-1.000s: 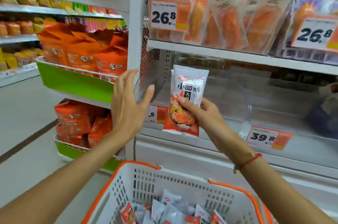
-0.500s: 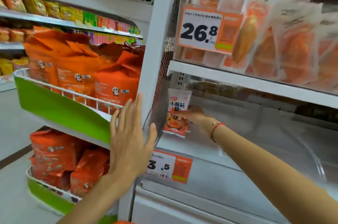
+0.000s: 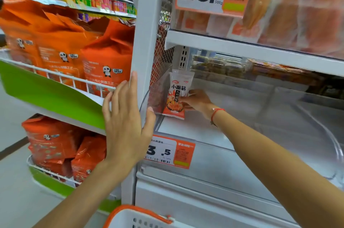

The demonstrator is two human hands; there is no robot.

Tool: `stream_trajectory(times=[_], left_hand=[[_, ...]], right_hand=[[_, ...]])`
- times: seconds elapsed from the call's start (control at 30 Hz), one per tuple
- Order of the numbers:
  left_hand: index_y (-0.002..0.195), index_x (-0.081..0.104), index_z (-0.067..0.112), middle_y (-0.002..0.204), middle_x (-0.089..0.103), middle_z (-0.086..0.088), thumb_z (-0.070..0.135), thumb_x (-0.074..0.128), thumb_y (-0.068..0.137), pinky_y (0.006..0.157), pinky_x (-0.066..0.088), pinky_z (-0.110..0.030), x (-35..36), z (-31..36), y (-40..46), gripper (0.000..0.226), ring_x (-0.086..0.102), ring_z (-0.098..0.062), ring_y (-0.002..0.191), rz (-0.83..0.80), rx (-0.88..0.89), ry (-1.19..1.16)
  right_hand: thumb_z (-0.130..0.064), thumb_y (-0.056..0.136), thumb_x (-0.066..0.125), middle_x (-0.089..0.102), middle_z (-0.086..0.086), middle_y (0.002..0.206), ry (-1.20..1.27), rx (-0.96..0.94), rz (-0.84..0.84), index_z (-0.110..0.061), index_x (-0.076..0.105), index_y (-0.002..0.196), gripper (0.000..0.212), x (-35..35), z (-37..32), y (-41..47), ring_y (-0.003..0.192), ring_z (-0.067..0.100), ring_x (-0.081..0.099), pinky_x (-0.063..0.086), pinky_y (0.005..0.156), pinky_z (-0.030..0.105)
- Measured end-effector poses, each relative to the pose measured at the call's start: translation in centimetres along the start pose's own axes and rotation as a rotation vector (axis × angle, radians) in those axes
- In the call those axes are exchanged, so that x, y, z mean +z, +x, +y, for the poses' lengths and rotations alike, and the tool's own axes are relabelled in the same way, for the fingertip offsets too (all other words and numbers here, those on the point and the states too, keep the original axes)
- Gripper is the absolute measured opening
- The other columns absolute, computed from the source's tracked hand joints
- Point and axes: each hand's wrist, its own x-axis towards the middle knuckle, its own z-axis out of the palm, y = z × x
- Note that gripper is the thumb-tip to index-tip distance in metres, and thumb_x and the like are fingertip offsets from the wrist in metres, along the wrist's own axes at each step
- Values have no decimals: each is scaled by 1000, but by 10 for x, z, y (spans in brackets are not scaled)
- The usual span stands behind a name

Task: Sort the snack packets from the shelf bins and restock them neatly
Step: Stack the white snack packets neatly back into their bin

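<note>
Head view: your right hand [image 3: 198,102] is reaching into the clear bin [image 3: 331,142] on the middle shelf and pinching the packet [image 3: 177,93] at its right edge, thumb in front and fingers curled behind it. The packet is standing upright at the far left of the bin, its bottom edge touching the bin floor and its left side just beside the bin's clear left wall, near the red mesh [image 3: 162,56]. You are setting down what looks like the first packet of a row, so I judge this placement is deciding how neat the rest will be. Keep it upright with the printed face toward you and square its lower edge to the bin front before you let go; a light packet standing alone may tip forward, so lean it slightly against the wall or back.

Your left hand [image 3: 126,125] is lying flat against the white post [image 3: 147,32], fingers straight and slightly spread, thumb out toward the bin's near left corner. It is holding nothing, and I judge it is only steadying you.

The price tag [image 3: 170,152] is sitting just below the packet's spot. The basket [image 3: 137,216] is showing only its rim at the near edge, so I cannot tell how many packets are waiting.
</note>
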Motion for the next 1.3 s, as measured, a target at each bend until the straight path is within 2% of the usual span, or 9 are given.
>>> stream_trajectory(times=[0.13, 0.23, 0.43, 0.6, 0.8, 0.97, 1.07, 1.2, 1.3], left_hand=[[154, 13, 13, 151, 34, -9, 33, 36, 91, 117, 1, -31, 0, 0, 0, 71, 25, -22, 140, 9, -1, -3], [155, 12, 13, 151, 34, -9, 33, 35, 90, 117, 2, -31, 0, 0, 0, 71, 25, -22, 141, 6, -5, 0], [154, 12, 13, 152, 33, -8, 33, 35, 90, 118, 3, -33, 1, 0, 0, 72, 25, -21, 141, 5, -4, 2], [154, 11, 13, 152, 33, -8, 33, 36, 89, 118, 2, -33, 0, 0, 0, 72, 25, -22, 141, 7, 2, 0], [154, 12, 12, 151, 35, -9, 33, 35, 90, 117, 0, -30, 0, 1, -1, 72, 25, -22, 141, 12, 1, 7], [155, 12, 12, 151, 34, -9, 32, 36, 89, 117, 3, -33, 2, 0, 0, 73, 24, -22, 141, 17, 0, 0], [154, 13, 11, 150, 35, -10, 32, 36, 89, 117, 5, -34, 2, 0, -2, 72, 25, -23, 140, 16, 0, -4], [154, 14, 8, 149, 36, -14, 32, 35, 89, 117, 10, -38, -2, 1, -1, 72, 26, -26, 138, 5, 8, 29], [154, 12, 8, 156, 25, -12, 32, 37, 89, 118, 9, -39, -7, 3, 1, 73, 22, -25, 143, -38, 1, 57]], right_hand=[[-15, 80, 77, 69, 12, 115, -151, -77, 83, -11, 62, 111, 35, 9, 0, 4, 91, 25, 71, 59, 80, 37], [-18, 77, 79, 70, 9, 112, -179, -121, 159, -13, 61, 108, 36, 10, 0, 7, 93, 25, 70, 59, 81, 40], [-29, 88, 68, 71, 8, 99, -98, -23, 34, -13, 64, 101, 21, 4, -1, 10, 86, 24, 71, 59, 79, 32], [-25, 89, 68, 70, 8, 98, -11, -20, 62, -13, 63, 98, 16, -2, -2, 9, 82, 21, 70, 57, 68, 26], [-30, 93, 62, 69, 13, 109, -4, -2, 106, -8, 62, 97, 23, 7, 2, 17, 87, 26, 71, 59, 82, 35], [-26, 91, 65, 70, 9, 108, 31, 15, 55, -7, 65, 109, 26, 1, 1, 16, 86, 21, 70, 59, 74, 27], [-28, 88, 69, 71, 10, 107, 6, 45, 11, -7, 65, 112, 32, -4, 0, 13, 86, 20, 70, 60, 77, 29], [-28, 88, 68, 62, 4, 117, -97, 72, -31, -7, 56, 124, 43, -17, -12, -9, 85, 15, 64, 54, 63, 20], [-26, 90, 66, 57, 5, 124, -213, 75, -88, -7, 47, 133, 50, -33, -21, -40, 106, 22, 60, 52, 83, 27]])
